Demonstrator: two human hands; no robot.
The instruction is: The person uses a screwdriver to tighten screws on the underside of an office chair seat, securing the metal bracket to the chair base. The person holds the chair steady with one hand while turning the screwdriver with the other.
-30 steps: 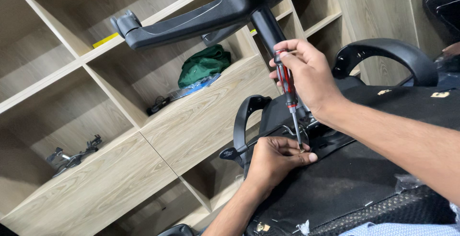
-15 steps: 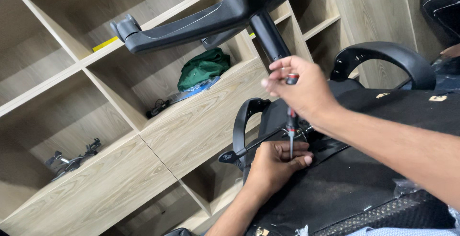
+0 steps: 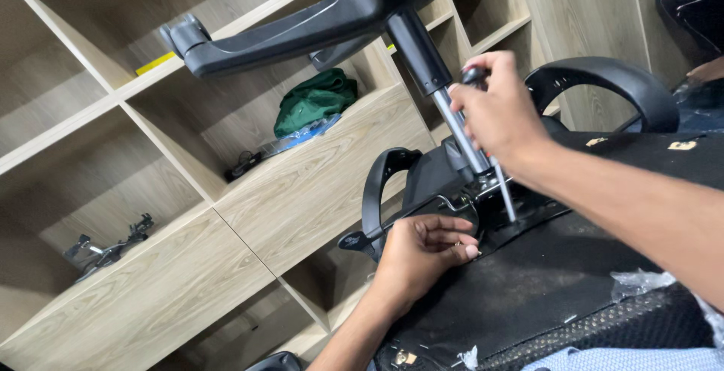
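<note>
Single view, head-worn camera: looks down and forward, tilted, close over the left hand [image 3: 422, 246] and right hand [image 3: 498, 114] at an upturned office chair [image 3: 573, 280]; wooden shelving [image 3: 226, 213] fills the background.

Screwdriver [image 3: 501, 190] handle hidden inside right hand [image 3: 501, 114], tip blurred, chair base [image 3: 302, 28] cut off at top edge

shelves [image 3: 226, 197] left – upturned chair [image 3: 573, 265] right, screwdriver [image 3: 501, 190] on its underside, cloth [image 3: 313, 99] on a shelf
</note>
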